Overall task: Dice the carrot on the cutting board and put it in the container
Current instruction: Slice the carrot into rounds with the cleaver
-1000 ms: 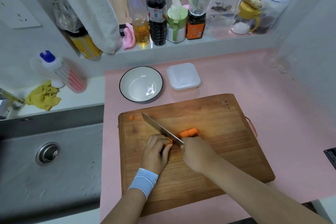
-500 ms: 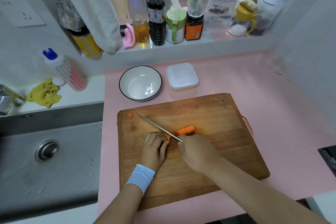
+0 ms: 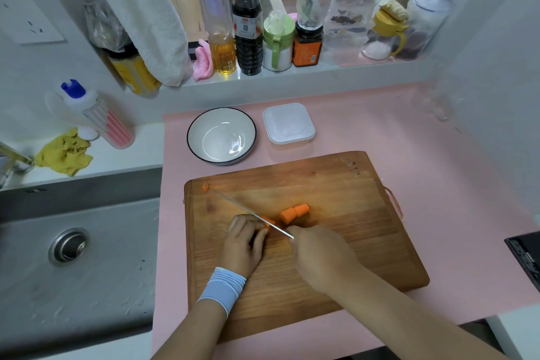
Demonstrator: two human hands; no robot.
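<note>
Cutting the carrot down into short lengths, would you say, or dicing proper?

Short lengths, by my judgement. The knife (image 3: 248, 212) lies slantwise across the carrot (image 3: 267, 221) near the middle of the cutting board (image 3: 336, 184), its tip pointing at the far left corner.

And each grip?

The left grip (image 3: 242, 245) has its fingers curled over the uncut stub, pinning it to the wood with the knuckles against the blade. The right grip (image 3: 318, 254) is closed round the knife's handle. The handle itself is hidden inside the fist, and only the blade shows.

What is cut so far?

Two chunky pieces (image 3: 293, 212) lie just right of the blade. One small end piece (image 3: 206, 187) sits alone by the far left corner. Nothing is diced yet, so I'd put the task early.

The container?

The container (image 3: 288, 126) stands on the pink surface (image 3: 409, 140) just past the board's far edge, beside a bowl (image 3: 190, 137). It looks lidded, and I see no carrot in it.

Next move?

Press straight down through the stub, fingertips tucked back. It is short and round, so it may roll. After that the pieces want splitting lengthwise, then crosswise.
</note>
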